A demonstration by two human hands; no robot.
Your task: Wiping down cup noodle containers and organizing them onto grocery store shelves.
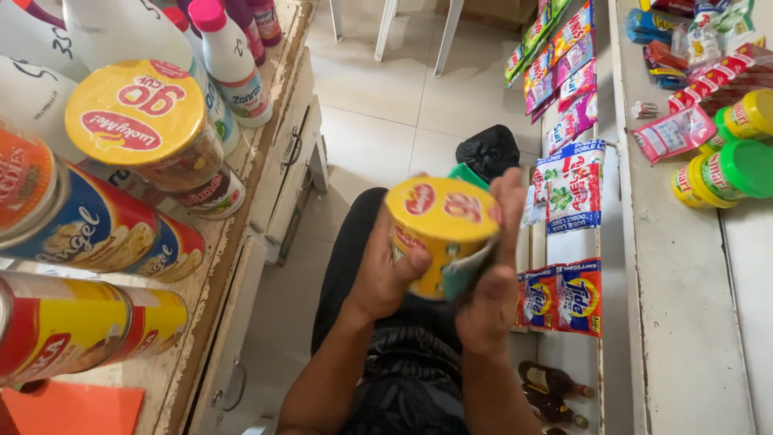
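Note:
A yellow noodle cup (439, 229) with a yellow foil lid is held up in front of me by both hands. My left hand (385, 270) grips its left side with the thumb across the front. Closed around the cup's right side is my right hand (491, 274), fingers reaching up past the lid's rim. The cup tilts slightly toward me above my dark-clothed lap.
A wooden shelf (241, 185) on the left carries another yellow-lidded cup (145, 121), cans (88, 229) lying on their sides and white bottles (229, 60). On the right, hanging sachet strips (564, 80), detergent packets (564, 294), green-lidded jars (725, 173) and dark bottles (555, 383) low down. Tiled floor lies ahead.

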